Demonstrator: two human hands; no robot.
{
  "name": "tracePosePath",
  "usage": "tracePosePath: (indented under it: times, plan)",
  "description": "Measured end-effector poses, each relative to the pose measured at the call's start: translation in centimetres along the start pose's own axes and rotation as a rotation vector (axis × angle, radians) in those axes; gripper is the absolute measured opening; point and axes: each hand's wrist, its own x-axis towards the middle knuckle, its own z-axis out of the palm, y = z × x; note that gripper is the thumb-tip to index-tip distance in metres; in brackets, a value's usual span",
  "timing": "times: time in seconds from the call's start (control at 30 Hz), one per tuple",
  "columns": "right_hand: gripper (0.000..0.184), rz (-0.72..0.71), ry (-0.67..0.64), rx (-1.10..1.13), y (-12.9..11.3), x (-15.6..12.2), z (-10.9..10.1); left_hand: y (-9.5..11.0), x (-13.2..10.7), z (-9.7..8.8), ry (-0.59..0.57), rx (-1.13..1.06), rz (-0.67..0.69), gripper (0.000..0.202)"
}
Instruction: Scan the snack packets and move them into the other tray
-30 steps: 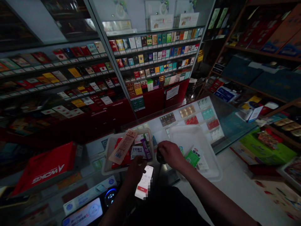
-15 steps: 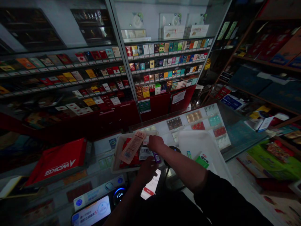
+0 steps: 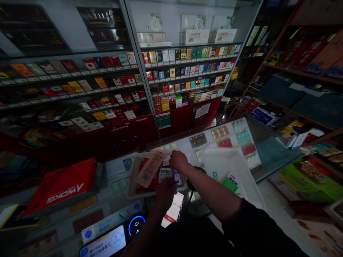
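Observation:
A white tray (image 3: 130,185) on the glass counter holds snack packets, among them a long pinkish packet (image 3: 151,167), a red packet, a white packet with dark print (image 3: 165,174) and a small purple packet (image 3: 175,176). My left hand (image 3: 166,194) is at the tray's near edge, its fingers closed at the lower end of the purple packet. Over the tray's right part, my right hand (image 3: 179,160) is curled closed; whatever its fingertips grip is hidden. Below my left hand shows a lit phone screen (image 3: 173,210), partly covered.
To the right, a second white tray (image 3: 214,159) holds a green packet (image 3: 230,182) and a smaller one. On the left are a red box (image 3: 64,185), a round device with a blue ring (image 3: 136,225) and a lit display (image 3: 104,244). Shelves of cigarette packs (image 3: 187,53) stand behind.
My left hand has moved slightly up and left, and the purple packet has shifted left and stands straighter. My right hand has barely moved. The device's ring is now fully lit.

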Motion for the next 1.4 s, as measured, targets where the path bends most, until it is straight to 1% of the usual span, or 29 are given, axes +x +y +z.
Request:
tracePosePath:
  times: [0.1,0.23,0.37,0.53,0.63,0.7,0.8,0.9,1.0,1.07,1.2,1.4]
  plan:
    - [0.033,0.030,0.040,0.046,1.0,0.0,-1.9,1.4,0.3,-0.6,0.079,-0.096,0.004,0.022]
    - [0.038,0.075,0.095,0.133,3.1,-0.5,-4.1,3.1,0.6,-0.7,0.121,-0.218,0.032,0.025]
    - [0.029,0.072,0.127,0.370,6.1,-1.1,-5.1,4.4,1.0,-0.2,0.133,-0.303,0.009,0.032]
    - [0.016,0.074,0.120,0.729,9.7,-2.5,-5.9,6.4,1.6,0.6,0.149,-0.182,0.029,0.031]
    - [0.008,0.100,0.151,0.931,11.6,-3.5,-6.4,7.1,2.6,1.3,0.137,-0.138,0.069,0.033]
    - [0.007,0.119,0.183,1.047,12.9,-4.1,-6.6,7.3,3.5,2.0,0.117,-0.138,0.117,0.034]
    - [0.007,0.156,0.252,1.173,15.3,-4.9,-6.3,7.6,5.2,3.3,0.086,-0.113,0.200,0.032]
    - [0.013,0.173,0.335,1.204,17.7,-5.6,-5.4,7.8,6.7,4.8,0.031,-0.075,0.266,0.027]
    - [0.016,0.204,0.391,1.224,19.6,-6.3,-4.4,8.0,8.1,6.3,-0.008,-0.011,0.316,0.022]
    - [0.018,0.248,0.423,1.241,20.6,-6.6,-3.8,8.0,8.9,7.2,-0.023,0.044,0.335,0.021]
    - [0.021,0.322,0.482,1.228,21.9,-7.2,-2.9,7.7,10.2,8.5,-0.081,0.128,0.320,0.020]
    - [0.021,0.350,0.515,1.197,23.5,-7.3,-1.2,6.6,11.8,9.5,-0.138,0.204,0.334,0.023]
